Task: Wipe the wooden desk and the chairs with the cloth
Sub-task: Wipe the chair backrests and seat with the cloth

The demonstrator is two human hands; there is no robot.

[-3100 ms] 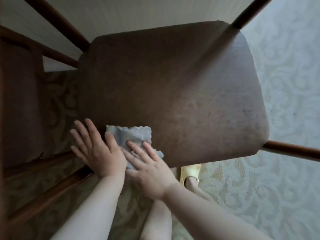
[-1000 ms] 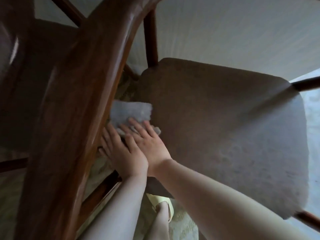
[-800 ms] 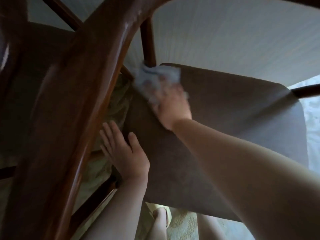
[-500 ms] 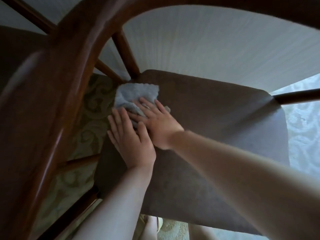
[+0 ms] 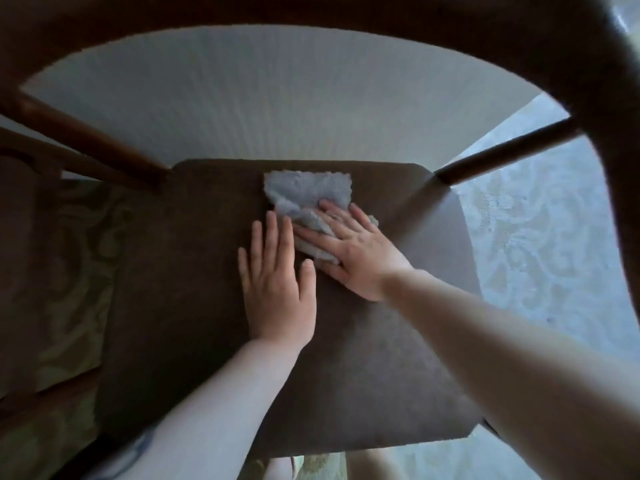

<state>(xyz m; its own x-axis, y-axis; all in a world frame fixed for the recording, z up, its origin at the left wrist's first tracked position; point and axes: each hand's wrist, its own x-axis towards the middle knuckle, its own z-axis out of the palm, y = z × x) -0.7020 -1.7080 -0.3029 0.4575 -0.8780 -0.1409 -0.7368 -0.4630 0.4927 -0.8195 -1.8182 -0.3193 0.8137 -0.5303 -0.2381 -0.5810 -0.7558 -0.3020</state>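
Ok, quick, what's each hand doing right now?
Left hand: open, flat on the chair seat, holding nothing.
Right hand: open, fingers straight, pressing the cloth onto the seat.

Both forearms are reaching forward, bare. The left hand [image 5: 277,289] is lying palm down with fingers [image 5: 268,237] straight and together. The right hand [image 5: 356,254] is lying flat beside it, fingers spread, angled leftward, thumb nearly touching the left hand.

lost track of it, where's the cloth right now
In the head view, the grey cloth lies at the far middle of the brown chair seat, pressed flat under the right hand, beside the left hand.
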